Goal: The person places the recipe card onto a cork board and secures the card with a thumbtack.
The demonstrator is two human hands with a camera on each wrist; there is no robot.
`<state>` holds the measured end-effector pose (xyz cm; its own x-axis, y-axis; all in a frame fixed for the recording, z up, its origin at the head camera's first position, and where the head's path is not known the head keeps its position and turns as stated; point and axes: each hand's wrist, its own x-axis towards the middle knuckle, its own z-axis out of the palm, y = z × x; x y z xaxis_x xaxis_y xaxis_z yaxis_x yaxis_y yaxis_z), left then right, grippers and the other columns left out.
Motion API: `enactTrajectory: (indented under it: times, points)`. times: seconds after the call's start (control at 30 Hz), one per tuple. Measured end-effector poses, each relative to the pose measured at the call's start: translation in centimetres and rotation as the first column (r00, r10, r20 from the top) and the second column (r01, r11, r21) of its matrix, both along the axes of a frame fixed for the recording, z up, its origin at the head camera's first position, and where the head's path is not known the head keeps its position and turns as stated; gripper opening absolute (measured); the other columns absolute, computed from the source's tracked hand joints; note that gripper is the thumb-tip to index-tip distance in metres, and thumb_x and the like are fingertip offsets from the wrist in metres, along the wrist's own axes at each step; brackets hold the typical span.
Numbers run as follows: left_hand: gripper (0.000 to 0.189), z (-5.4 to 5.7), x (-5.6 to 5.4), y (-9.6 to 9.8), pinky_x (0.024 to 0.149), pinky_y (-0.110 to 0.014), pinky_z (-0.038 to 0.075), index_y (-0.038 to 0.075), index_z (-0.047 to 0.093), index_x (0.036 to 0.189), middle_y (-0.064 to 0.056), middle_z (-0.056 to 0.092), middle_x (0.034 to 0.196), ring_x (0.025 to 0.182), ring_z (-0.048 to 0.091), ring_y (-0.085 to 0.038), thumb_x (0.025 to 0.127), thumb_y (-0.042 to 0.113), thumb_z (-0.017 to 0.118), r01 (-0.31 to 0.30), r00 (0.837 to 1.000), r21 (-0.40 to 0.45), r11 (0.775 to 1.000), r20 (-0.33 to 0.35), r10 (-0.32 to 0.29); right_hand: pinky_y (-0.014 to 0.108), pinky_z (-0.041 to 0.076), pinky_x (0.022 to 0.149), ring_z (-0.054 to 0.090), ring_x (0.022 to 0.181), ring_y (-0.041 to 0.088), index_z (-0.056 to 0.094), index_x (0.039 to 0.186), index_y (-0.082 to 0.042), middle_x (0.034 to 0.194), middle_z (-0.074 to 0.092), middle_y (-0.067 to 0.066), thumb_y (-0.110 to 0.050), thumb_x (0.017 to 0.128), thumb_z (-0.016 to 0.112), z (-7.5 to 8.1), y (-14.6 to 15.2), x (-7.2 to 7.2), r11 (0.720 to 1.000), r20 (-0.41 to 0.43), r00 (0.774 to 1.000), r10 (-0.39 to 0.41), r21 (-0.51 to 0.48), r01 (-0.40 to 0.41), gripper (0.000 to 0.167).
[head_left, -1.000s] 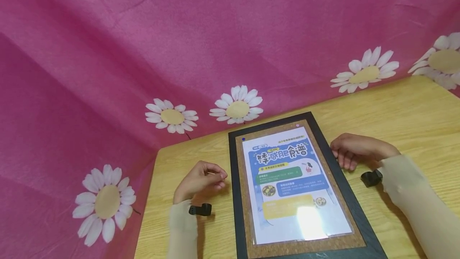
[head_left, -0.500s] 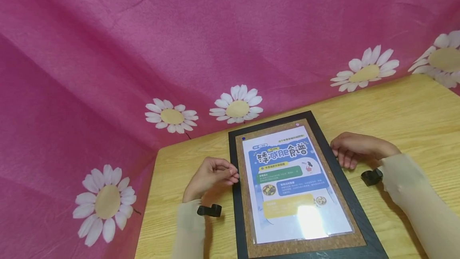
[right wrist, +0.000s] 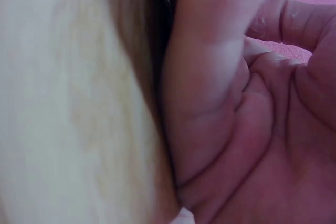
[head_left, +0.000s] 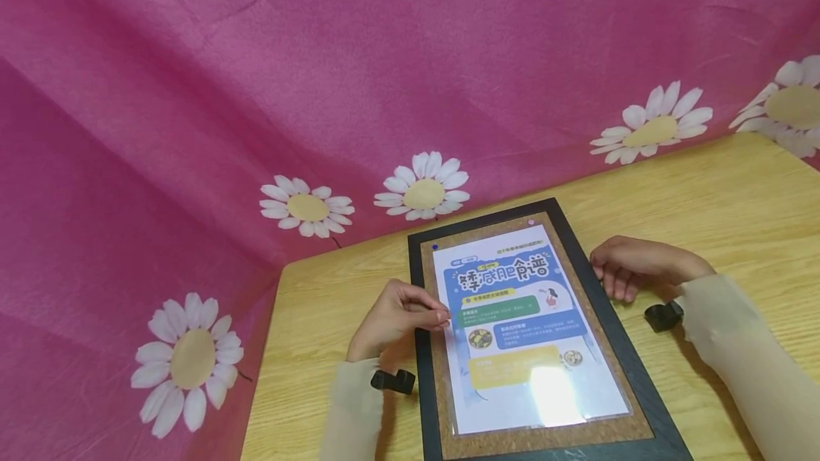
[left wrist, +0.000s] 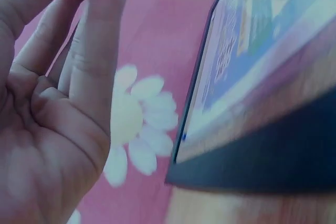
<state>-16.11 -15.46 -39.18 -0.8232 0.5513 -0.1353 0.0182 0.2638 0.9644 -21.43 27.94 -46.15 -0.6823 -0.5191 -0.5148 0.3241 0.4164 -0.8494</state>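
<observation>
Here's the poster [head_left: 525,336], lying flat on the cork board [head_left: 551,443] inside its black frame [head_left: 424,375], with the left hand [head_left: 392,320] reaching across from the side! Its fingertips sit right at the poster's left edge, level with the green panel; whether they touch it, I can't tell. Thumb and fingers come close together at the tips, and whether anything is pinched between them I can't make out. Over on the other side, the right hand [head_left: 645,263] lies loosely curled just beside the frame's right edge, low over the table [head_left: 307,347]. And the change: a second ago that left hand was out over bare wood, then at the frame's border, and now it's over the cork! Right hand, poster, blue pin [head_left: 435,247] and pink pin [head_left: 531,222]: all staying put.
</observation>
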Motion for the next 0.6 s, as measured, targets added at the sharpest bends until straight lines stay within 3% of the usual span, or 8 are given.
enactTrajectory:
  times: [0.3,0.6]
  points:
    - [0.008,0.2,2.4,5.9,0.075,-0.025,0.062,-0.003,0.081,0.094,-0.021,0.08,0.093,0.079,0.08,-0.012,0.088,0.003,0.081,0.143,0.987,-0.105,0.984,-0.063,-0.15,0.027,0.058,0.057,0.062,0.054,0.011,0.061,0.087,-0.004,0.067,0.066,0.001,-0.018,0.104,0.041,0.3,0.1,0.2,1.0,-0.02,1.0,0.005,-0.025,-0.005,0.03]
    - [0.002,-0.7,5.0,10.4,0.063,-0.017,0.059,0.005,0.081,0.085,-0.002,0.08,0.08,0.064,0.067,0.011,0.087,0.003,0.082,0.246,0.944,-0.319,0.915,-0.135,-0.301,0.027,0.057,0.056,0.063,0.054,0.012,0.061,0.085,-0.004,0.066,0.066,0.001,-0.019,0.105,0.042,0.3,-0.1,0.3,0.999,-0.034,0.999,0.007,-0.036,-0.008,0.031]
